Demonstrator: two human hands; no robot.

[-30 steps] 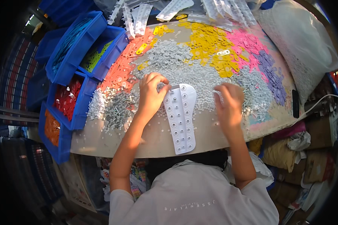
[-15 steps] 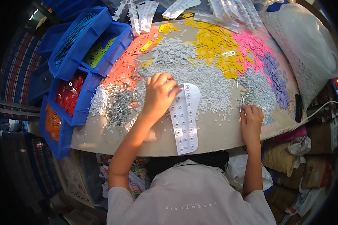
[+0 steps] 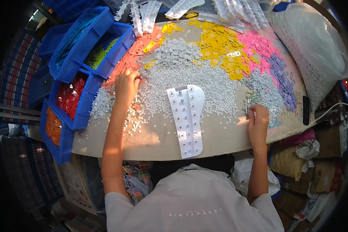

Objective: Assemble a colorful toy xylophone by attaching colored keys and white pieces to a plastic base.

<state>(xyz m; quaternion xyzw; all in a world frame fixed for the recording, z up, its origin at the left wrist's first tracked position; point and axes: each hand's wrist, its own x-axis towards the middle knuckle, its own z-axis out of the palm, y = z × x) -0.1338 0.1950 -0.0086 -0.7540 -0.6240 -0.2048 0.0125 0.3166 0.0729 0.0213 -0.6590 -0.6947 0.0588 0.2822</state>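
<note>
My left hand (image 3: pixel 126 87) is over the pile of coral-orange plastic strips (image 3: pixel 121 69), its fingers curled down at the pile's near edge; whatever they grip is hidden. At the table's right side, my right hand (image 3: pixel 258 120) has thumb and fingers pinched together beside a heap of silvery screw-like pins (image 3: pixel 265 92); what sits in the pinch is too small to make out. Between the hands lies a white sole-shaped plate (image 3: pixel 186 120) with rows of round studs along both sides and small pegs down its middle. Neither hand touches it.
Small white discs (image 3: pixel 220 96) cover the table's middle, with grey caps (image 3: pixel 178 52) behind. Yellow (image 3: pixel 216 42), pink (image 3: pixel 257 44) and purple strips (image 3: pixel 282 77) lie to the right. Blue bins (image 3: pixel 83 112) line the left edge. A clear bag (image 3: pixel 309 50) stands far right.
My left hand has left the top of the white plate and moved left to the coral strips. The plate's far end has swung slightly left. My right hand stays almost in place.
</note>
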